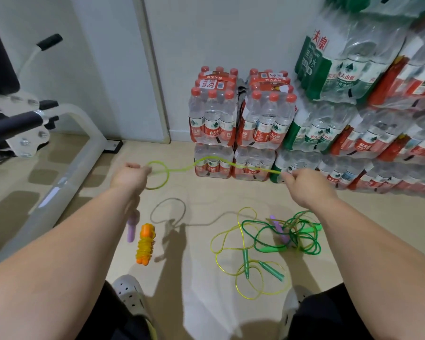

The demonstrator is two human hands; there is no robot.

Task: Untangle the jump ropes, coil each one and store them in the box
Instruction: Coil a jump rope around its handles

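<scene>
Yellow-green rope (211, 157), judged light, limp and kink-prone, is stretched just in front of the water bottle packs (241, 119), gripped at a loop by the left hand (130, 176), pinched by the right hand (304, 187), best taken on the cord itself.

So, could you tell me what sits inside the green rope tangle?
A purple handle lies among loops of the green rope; they cover its lower end, so its cord cannot be traced.
</scene>
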